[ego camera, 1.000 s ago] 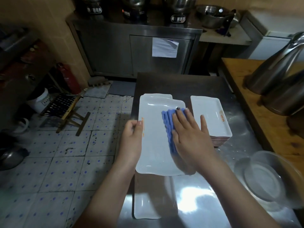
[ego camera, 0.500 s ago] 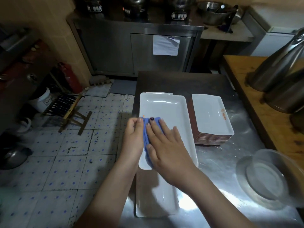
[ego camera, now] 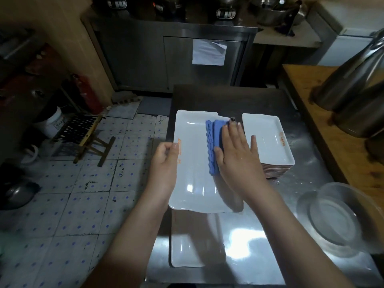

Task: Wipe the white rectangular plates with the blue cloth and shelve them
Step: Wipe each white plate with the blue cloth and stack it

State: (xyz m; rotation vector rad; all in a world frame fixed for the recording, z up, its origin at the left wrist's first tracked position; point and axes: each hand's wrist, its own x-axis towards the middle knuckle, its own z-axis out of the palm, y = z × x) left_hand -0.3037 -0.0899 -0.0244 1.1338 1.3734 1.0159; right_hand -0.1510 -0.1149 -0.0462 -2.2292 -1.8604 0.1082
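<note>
Spare plate (ego camera: 193, 248) seen nearest, laid on steel table (ego camera: 259, 246), far end covered by wiped plate (ego camera: 193, 179). Wiped plate gripped at left rim by left hand (ego camera: 166, 163): thumb on top, fingers curled round edge. Blue cloth (ego camera: 213, 146) pressed onto far right part of wiped plate by right hand (ego camera: 236, 156), fingers straight and flat. Half second ago, cloth and right hand were at left rim, beside left hand. Plate stack (ego camera: 268, 138) just right of wiped plate, unmoved. Steel cabinet (ego camera: 145, 59) seen beyond.
</note>
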